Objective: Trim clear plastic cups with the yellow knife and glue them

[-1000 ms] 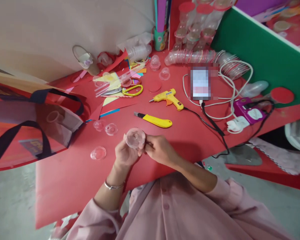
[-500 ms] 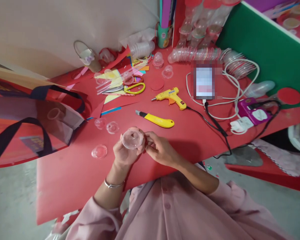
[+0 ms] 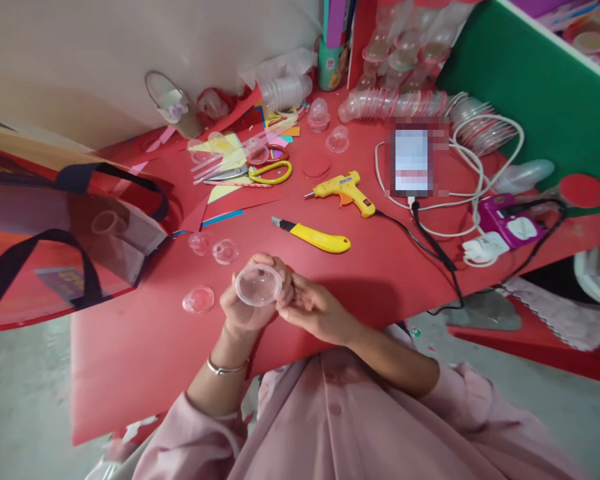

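My left hand (image 3: 245,310) is wrapped round a clear plastic cup (image 3: 258,285), its open mouth tilted toward the left. My right hand (image 3: 313,308) is closed against the cup's right side, fingertips pinching at its base; what they pinch is too small to make out. Both hands hover just above the near edge of the red table (image 3: 145,360). Three clear plastic lids (image 3: 198,299) lie on the table left of my hands.
A yellow utility knife (image 3: 314,237) and a yellow glue gun (image 3: 343,189) with its black cord lie beyond my hands. Scissors (image 3: 260,173), coloured paper, stacked clear cups (image 3: 390,105), a phone (image 3: 411,160) and white cables sit farther back. A red bag (image 3: 65,233) stands at left.
The cup has tipped and shifted slightly left in my left hand, its mouth now facing left. My right hand followed, staying pressed to its base.
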`<state>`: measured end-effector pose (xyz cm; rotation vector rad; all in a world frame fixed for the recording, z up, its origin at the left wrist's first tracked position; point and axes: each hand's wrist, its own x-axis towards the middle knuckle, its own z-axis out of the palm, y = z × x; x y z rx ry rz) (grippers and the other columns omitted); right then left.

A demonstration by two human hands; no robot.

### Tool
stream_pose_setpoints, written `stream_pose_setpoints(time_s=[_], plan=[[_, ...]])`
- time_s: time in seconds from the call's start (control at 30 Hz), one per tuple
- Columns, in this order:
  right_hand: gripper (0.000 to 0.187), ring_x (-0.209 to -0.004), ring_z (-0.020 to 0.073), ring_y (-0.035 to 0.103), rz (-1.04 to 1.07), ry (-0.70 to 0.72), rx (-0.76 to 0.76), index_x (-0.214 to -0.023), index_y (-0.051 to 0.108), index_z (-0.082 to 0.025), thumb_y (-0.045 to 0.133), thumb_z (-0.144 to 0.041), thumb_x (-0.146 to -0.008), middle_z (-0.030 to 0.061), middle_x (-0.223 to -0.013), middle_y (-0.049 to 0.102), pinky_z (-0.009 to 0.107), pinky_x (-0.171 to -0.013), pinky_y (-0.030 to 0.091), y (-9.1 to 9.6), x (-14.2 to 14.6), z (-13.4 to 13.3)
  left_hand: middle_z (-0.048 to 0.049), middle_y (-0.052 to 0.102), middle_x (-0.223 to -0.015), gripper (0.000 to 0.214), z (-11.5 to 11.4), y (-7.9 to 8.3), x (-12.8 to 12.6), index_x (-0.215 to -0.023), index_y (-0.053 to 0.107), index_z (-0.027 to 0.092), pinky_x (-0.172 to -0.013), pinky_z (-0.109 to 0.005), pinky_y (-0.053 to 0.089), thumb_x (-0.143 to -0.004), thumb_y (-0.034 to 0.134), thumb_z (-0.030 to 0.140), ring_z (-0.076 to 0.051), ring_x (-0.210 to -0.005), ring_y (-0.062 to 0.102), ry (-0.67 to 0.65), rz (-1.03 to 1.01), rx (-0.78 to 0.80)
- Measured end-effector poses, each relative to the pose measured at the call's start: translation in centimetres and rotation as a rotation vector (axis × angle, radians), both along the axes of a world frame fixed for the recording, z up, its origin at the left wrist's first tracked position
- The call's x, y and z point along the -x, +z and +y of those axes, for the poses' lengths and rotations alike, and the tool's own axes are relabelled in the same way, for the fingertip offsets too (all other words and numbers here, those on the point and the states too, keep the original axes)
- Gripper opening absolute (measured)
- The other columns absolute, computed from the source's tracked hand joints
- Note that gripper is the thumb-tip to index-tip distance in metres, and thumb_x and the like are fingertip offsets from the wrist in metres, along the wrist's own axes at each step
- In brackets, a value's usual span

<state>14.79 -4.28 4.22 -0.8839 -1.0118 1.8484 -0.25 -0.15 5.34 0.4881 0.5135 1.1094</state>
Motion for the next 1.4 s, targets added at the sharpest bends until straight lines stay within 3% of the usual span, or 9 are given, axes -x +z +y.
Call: stream_pose_setpoints(time_s=[0.23,0.5,0.6,0.73,0.83,0.9,1.0,1.13,1.4], plan=[[0.035,-0.088,0.0212,0.075,-0.512,-0.159,-0.026,-0.119,0.073,-0.027,0.061,-0.053,-0.099,0.0036,-0.100,0.079,0.035,-0.080,0.063,-0.5,-4.5,-0.3,-0.0069,0.066,-0.088,0.036,1.3,0.9,1.9,-0.095,0.073,0.019,-0.055,-0.025,0.043,-0.084,0.077,0.052,-0.013,-0.065,0.049,0.319,0.037,0.111],[0.039,-0.091,0.0253,0.079,-0.784,-0.313,-0.203,-0.120,0.077,-0.029,0.059,-0.058,-0.101,0.0063,-0.103,0.083,0.038,-0.080,0.064,0.1,-7.6,0.2,-0.0109,0.076,-0.099,0.036,2.1,-2.0,0.0,-0.098,0.075,0.016,-0.085,-0.039,0.057,-0.080,0.085,0.045,-0.024,-0.089,0.071,0.445,0.214,0.067],[0.036,-0.085,0.0243,0.077,-0.899,-0.563,-0.265,-0.117,0.079,-0.031,0.063,-0.057,-0.100,0.0054,-0.096,0.082,0.041,-0.080,0.064,1.6,-9.4,0.9,-0.0131,0.078,-0.105,0.045,0.1,-2.5,-3.2,-0.100,0.074,0.016,-0.086,-0.038,0.057,-0.076,0.092,0.049,-0.026,-0.096,0.075,0.221,0.195,0.036],[0.033,-0.084,0.0246,0.076,-0.911,-0.926,-0.382,-0.118,0.078,-0.028,0.065,-0.053,-0.101,0.0078,-0.097,0.080,0.044,-0.079,0.063,4.3,-12.1,1.7,-0.0165,0.080,-0.105,0.053,-3.7,-2.5,-5.6,-0.110,0.076,0.015,-0.088,-0.040,0.059,-0.076,0.093,0.051,-0.029,-0.096,0.078,-0.508,0.024,0.125],[0.027,-0.098,0.0244,0.075,-0.938,-0.893,-0.490,-0.116,0.078,-0.027,0.064,-0.047,-0.103,0.0089,-0.111,0.078,0.042,-0.086,0.062,5.3,-11.6,1.5,-0.0202,0.079,-0.106,0.058,-3.8,-2.2,-3.7,-0.116,0.075,0.013,-0.089,-0.047,0.063,-0.078,0.090,0.055,-0.036,-0.100,0.080,-0.719,-0.091,0.080],[0.025,-0.100,0.0222,0.074,-0.954,-0.703,-0.545,-0.112,0.079,-0.027,0.063,-0.044,-0.104,0.0074,-0.109,0.077,0.038,-0.088,0.061,4.5,-9.6,1.5,-0.0155,0.077,-0.105,0.054,-2.2,-2.0,-1.2,-0.116,0.073,0.018,-0.068,-0.039,0.065,-0.079,0.087,0.054,-0.032,-0.088,0.080,-0.551,-0.143,0.007],[0.024,-0.096,0.0195,0.075,-0.846,-0.352,-0.559,-0.114,0.078,-0.025,0.058,-0.036,-0.106,0.0055,-0.104,0.079,0.032,-0.084,0.061,1.2,-5.6,2.3,-0.0057,0.072,-0.095,0.049,0.8,-1.1,2.3,-0.109,0.072,0.024,-0.040,-0.018,0.044,-0.073,0.091,0.052,-0.014,-0.062,0.066,-0.131,-0.127,-0.056],[0.025,-0.097,0.0234,0.076,-0.941,-0.288,-0.588,-0.114,0.077,-0.023,0.056,-0.033,-0.105,0.0087,-0.107,0.081,0.037,-0.090,0.061,-2.5,-2.4,3.9,-0.0052,0.068,-0.094,0.040,2.6,0.4,3.7,-0.100,0.070,0.019,-0.040,-0.017,0.040,-0.079,0.085,0.050,-0.010,-0.060,0.055,0.255,0.008,0.036],[0.034,-0.088,0.0233,0.073,-1.394,-0.505,-0.774,-0.126,0.075,-0.023,0.056,-0.045,-0.108,0.0095,-0.101,0.080,0.036,-0.082,0.054,1.3,-8.4,4.3,-0.0067,0.074,-0.095,0.031,2.1,-0.4,2.9,-0.101,0.073,0.017,-0.046,-0.020,0.050,-0.082,0.082,0.039,-0.013,-0.064,0.064,0.287,0.096,0.138]])
